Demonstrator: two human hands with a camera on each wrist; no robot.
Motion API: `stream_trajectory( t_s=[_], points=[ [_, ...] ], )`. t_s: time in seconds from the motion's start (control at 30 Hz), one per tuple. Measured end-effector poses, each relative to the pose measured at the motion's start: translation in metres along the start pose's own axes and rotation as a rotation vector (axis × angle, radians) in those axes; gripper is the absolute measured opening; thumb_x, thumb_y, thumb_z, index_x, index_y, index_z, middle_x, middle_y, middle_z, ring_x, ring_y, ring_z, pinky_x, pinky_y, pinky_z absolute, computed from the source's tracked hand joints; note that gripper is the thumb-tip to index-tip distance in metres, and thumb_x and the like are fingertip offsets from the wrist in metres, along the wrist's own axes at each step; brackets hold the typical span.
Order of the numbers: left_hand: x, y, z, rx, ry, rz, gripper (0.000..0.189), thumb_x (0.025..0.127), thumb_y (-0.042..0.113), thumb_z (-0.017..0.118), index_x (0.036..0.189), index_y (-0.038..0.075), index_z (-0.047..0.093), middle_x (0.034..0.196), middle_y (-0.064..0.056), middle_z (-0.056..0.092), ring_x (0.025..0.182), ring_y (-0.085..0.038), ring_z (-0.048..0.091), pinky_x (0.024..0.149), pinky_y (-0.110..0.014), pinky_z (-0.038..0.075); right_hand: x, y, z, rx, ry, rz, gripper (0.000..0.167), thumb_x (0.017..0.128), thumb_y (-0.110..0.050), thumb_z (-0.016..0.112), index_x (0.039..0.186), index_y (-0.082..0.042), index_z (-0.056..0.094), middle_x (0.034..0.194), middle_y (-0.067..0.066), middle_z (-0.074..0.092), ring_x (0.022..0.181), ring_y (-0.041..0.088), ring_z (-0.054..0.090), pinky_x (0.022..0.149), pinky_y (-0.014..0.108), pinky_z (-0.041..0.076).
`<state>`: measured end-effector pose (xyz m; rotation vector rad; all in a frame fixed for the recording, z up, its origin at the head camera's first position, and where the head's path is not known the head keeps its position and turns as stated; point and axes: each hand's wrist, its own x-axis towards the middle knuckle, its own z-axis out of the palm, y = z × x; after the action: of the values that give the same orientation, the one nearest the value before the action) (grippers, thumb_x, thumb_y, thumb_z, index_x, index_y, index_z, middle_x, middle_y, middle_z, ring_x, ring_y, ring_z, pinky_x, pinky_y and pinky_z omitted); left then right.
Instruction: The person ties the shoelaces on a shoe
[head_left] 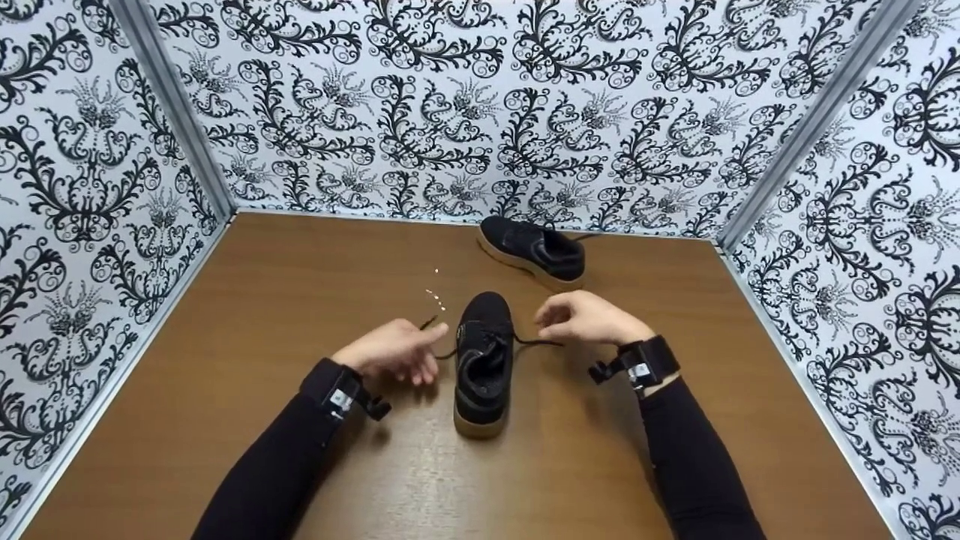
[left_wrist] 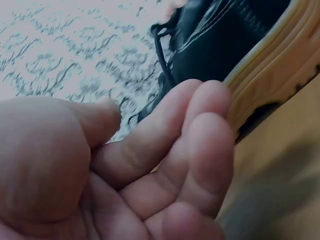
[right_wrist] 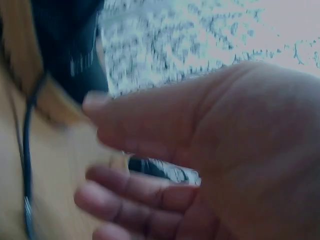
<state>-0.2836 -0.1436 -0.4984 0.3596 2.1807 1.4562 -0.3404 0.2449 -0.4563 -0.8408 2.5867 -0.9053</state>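
A black sneaker (head_left: 484,367) with a tan sole stands on the table, toe pointing away from me, between my two hands. Its dark laces run out to both sides. Beside the shoe's left flank is my left hand (head_left: 394,351), palm inward and fingers loosely bent; in the left wrist view the fingertips (left_wrist: 210,145) overlap the shoe. The left lace (left_wrist: 161,50) passes behind those fingers, its end showing past the hand in the head view. To the right, my right hand (head_left: 589,316) hovers with thumb and fingers apart, holding nothing. The right lace (right_wrist: 27,145) lies just off its fingertips.
A second black sneaker (head_left: 536,251) with a tan sole rests on its base farther back, near the patterned rear wall (head_left: 435,112). Patterned panels with grey metal posts (head_left: 180,112) enclose the brown wooden table (head_left: 300,262) on the left, back and right.
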Motion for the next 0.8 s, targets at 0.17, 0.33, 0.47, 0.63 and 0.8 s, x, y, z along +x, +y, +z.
stream_trajectory(
  t_s=[0.17,0.33,0.47,0.63,0.8],
  points=[
    [0.003,0.010,0.025,-0.007,0.123,0.157,0.039,0.108,0.042,0.075,0.096,0.005,0.075,0.078,-0.009,0.077,0.053,-0.015,0.065,0.047,-0.027,0.048,0.010,-0.016,0.018,0.101,0.018,-0.137,0.027,0.096,-0.026,0.090,0.119,-0.013,0.083,0.112,0.001,0.080,0.101,0.023,0.075,0.089,0.040,0.061],
    [0.007,0.013,0.036,-0.027,0.156,0.305,0.028,0.104,0.026,0.082,0.122,0.006,0.075,0.080,-0.006,0.071,0.051,-0.016,0.062,0.047,-0.028,0.050,0.015,-0.019,0.030,0.122,0.061,-0.210,0.021,0.095,-0.023,0.092,0.113,-0.017,0.086,0.107,0.003,0.078,0.099,0.023,0.072,0.087,0.039,0.060],
    [0.011,0.009,0.038,0.004,0.145,0.363,0.020,0.105,0.021,0.081,0.120,0.008,0.081,0.074,-0.001,0.066,0.051,-0.013,0.058,0.048,-0.026,0.049,0.019,-0.020,0.035,0.086,0.107,-0.283,0.013,0.093,-0.018,0.094,0.104,-0.015,0.088,0.102,0.002,0.076,0.095,0.020,0.071,0.084,0.031,0.059],
    [0.012,0.007,0.039,-0.023,0.143,0.373,0.014,0.106,0.020,0.079,0.113,0.008,0.081,0.072,-0.004,0.068,0.049,-0.012,0.058,0.046,-0.026,0.049,0.019,-0.023,0.036,0.068,0.128,-0.330,0.008,0.094,-0.012,0.092,0.095,-0.011,0.084,0.097,-0.001,0.075,0.091,0.016,0.068,0.079,0.026,0.055],
    [0.009,0.007,0.035,-0.050,0.113,0.359,0.014,0.108,0.021,0.076,0.111,0.007,0.077,0.070,-0.013,0.070,0.046,-0.013,0.059,0.043,-0.027,0.049,0.013,-0.025,0.033,0.085,0.092,-0.237,0.007,0.097,-0.013,0.086,0.095,-0.013,0.079,0.086,-0.006,0.072,0.077,0.012,0.065,0.067,0.025,0.053]
  ],
)
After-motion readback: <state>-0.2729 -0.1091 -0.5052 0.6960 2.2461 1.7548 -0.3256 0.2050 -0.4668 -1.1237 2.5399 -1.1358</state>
